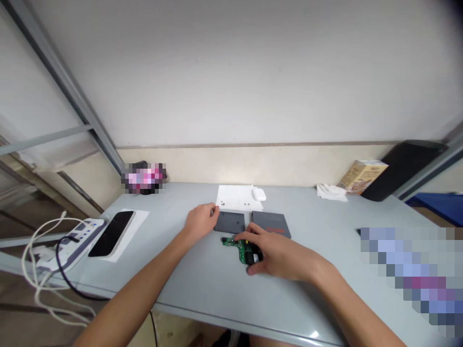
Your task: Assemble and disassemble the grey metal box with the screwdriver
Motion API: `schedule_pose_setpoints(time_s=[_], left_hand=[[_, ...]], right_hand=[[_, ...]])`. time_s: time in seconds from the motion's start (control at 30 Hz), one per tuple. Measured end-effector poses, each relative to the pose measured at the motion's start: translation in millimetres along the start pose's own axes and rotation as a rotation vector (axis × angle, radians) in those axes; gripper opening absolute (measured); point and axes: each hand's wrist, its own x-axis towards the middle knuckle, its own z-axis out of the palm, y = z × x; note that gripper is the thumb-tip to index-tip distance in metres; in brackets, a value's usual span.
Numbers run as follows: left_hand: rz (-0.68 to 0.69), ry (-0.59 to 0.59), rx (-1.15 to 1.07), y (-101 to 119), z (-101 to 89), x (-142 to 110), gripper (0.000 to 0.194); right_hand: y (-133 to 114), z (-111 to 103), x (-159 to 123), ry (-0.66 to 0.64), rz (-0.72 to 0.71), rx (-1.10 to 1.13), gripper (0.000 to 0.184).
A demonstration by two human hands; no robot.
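Note:
My right hand grips a green circuit board from its right side, with the thumb at the near edge and fingers over the far part. A black component sits on the board, partly under my fingers. My left hand is closed beside the left edge of a flat dark grey panel. A small dark bit shows at its fingertips, and I cannot make out what it is. To the right of the panel lies a second dark grey cover with a reddish patch, partly behind my right hand.
Behind the panels, a white paper sheet carries several tiny dark screws and a white earbud case. At left are a phone and a power strip with cables. A carton and crumpled tissue stand back right.

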Motion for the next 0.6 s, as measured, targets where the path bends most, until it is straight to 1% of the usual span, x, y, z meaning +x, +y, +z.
schedule_pose_setpoints(time_s=[0.6], left_hand=[[0.004,0.0,-0.01,-0.6,0.9,-0.2,0.039]], right_hand=[[-1.2,0.9,-1.2,0.022,0.007,-0.009,0.067]])
